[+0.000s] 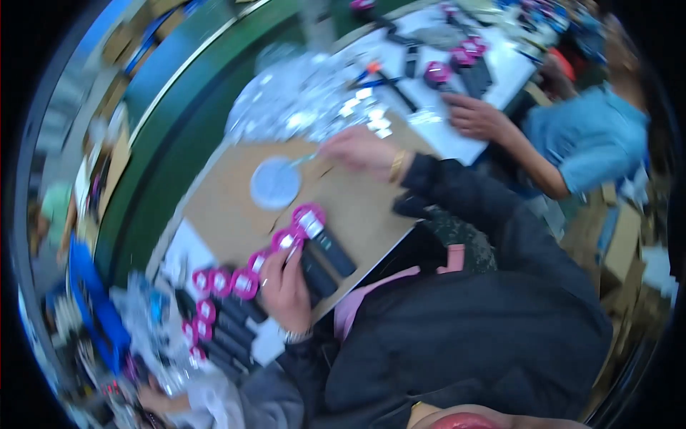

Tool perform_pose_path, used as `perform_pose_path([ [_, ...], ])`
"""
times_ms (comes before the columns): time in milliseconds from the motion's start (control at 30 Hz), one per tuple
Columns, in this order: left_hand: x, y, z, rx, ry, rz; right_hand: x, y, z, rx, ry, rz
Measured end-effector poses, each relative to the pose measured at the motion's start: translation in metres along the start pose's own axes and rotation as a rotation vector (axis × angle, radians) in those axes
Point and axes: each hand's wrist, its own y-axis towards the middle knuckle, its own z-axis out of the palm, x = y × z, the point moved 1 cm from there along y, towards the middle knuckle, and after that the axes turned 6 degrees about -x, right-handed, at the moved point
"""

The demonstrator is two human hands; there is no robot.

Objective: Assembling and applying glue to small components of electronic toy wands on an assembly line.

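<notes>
A row of black handles with round pink heads lies on the brown cardboard (221, 179), and the nearest one on the right (325, 239) is fully visible. My left hand (284, 289) is closed at a neighbouring pink-headed black device (316, 275), its fingertips at the pink head; the exact grip is blurred. Farther off, my right hand (361, 151) pinches a thin pale greenish stick (304, 159). The stick's far end reaches the rim of a round whitish dish or lid (275, 184) on the cardboard.
Crumpled clear plastic bags (286, 93) lie beyond the cardboard, beside a green belt-like surface (161, 154). A co-worker in a blue shirt (597, 136) reaches over a white tabletop (457, 146) with more pink-headed devices. Another person's pale sleeve (214, 400) is at lower left. Cardboard boxes (618, 243) stand at right.
</notes>
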Motion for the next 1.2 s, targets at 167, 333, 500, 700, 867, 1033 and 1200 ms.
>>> perform_pose_path([
  [167,0.003,-0.005,-0.009,-0.022,0.072,-0.032,0.004,0.000,0.000,0.070,0.127,0.085],
  [333,0.008,-0.017,-0.016,-0.029,0.140,-0.015,0.017,-0.002,0.005,0.128,0.200,0.083],
  [500,0.010,-0.020,-0.013,-0.055,0.154,0.028,0.040,-0.022,0.009,0.178,0.207,0.056],
  [700,0.010,-0.019,-0.012,-0.073,0.171,0.046,0.061,-0.062,0.023,0.275,0.243,0.032],
  [867,0.012,-0.018,-0.011,-0.093,0.180,0.076,0.055,-0.075,0.024,0.400,0.237,0.053],
  [1033,0.014,-0.022,-0.009,-0.127,0.171,0.077,0.049,-0.095,0.032,0.381,0.154,0.069],
  [1200,0.013,-0.024,-0.010,-0.122,0.203,0.068,0.026,-0.101,0.038,0.284,0.037,0.012],
])
